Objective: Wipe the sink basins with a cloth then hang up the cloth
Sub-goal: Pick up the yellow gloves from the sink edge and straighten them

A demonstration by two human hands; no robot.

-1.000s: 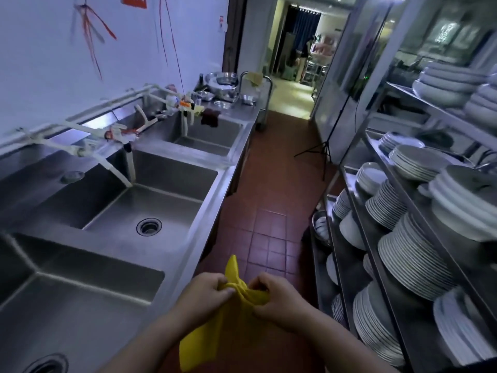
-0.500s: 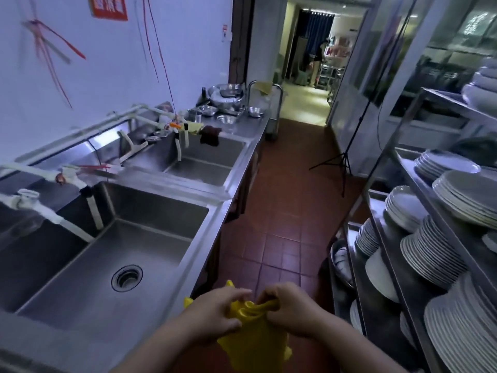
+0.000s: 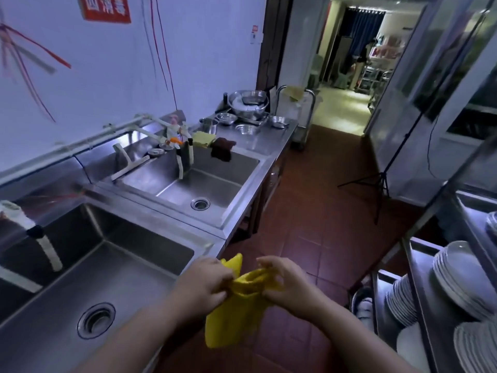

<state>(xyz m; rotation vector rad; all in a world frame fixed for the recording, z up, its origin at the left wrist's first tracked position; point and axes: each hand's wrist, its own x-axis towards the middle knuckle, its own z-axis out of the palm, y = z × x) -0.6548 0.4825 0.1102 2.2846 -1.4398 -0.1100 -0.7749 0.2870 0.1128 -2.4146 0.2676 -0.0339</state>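
My left hand (image 3: 200, 285) and right hand (image 3: 289, 288) pinch the yellow cloth (image 3: 234, 313) over the red tile floor (image 3: 317, 227), beside the steel counter (image 3: 209, 238) holding two sink basins (image 3: 129, 267); plate shelves (image 3: 419, 300) stand to my right.

Both hands hold a yellow cloth (image 3: 236, 313) over the red tile floor (image 3: 309, 211), just off the near sink basin's (image 3: 115, 270) front edge. The left hand (image 3: 200, 285) and right hand (image 3: 286, 285) pinch its bunched top; the rest hangs down. A dark rag (image 3: 222, 149) drapes over the far basin's (image 3: 188, 181) rim.
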